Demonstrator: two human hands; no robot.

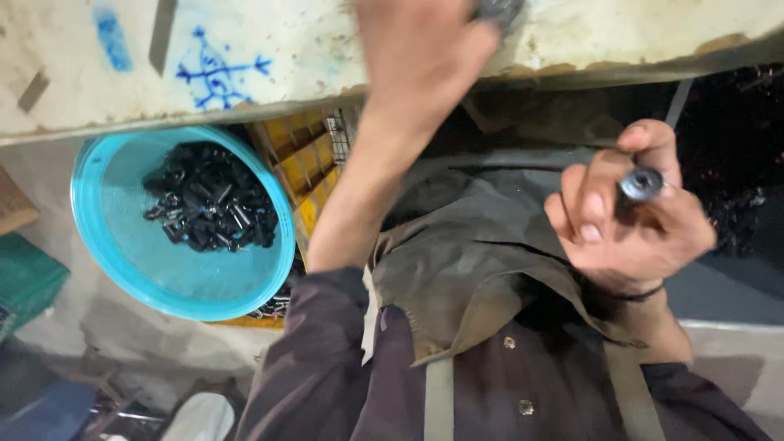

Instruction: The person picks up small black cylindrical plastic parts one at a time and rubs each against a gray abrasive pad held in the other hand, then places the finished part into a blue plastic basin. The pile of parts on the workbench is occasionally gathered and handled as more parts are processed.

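The small dark metal cylinder with a round hollow end [642,184] sits pinched in the right hand [629,220], fingers curled snugly around it, its open face turned up toward the camera, held above the lap and below the table edge. Up on the worn, off-white workbench top with blue paint marks [245,57], the left hand [420,57] is stretched forward; a second dark piece [500,10] peeks out at its fingertips right at the top edge, though it is blurred, and I cannot tell how firmly the fingers close on it. Down to the left, just under the bench edge, a round turquoise plastic basin [106,237] holds a heap of small black cylindrical parts [211,208], much the same kind as the one in hand. Beside the basin stands a yellow plastic crate [304,163]. A drab olive apron [474,261] covers the lap.

By my reading, this is mid-cycle in handling parts one by one: one piece held ready, another at the bench. The next move would call for a steady grip and a clean line-up of that hollow end.
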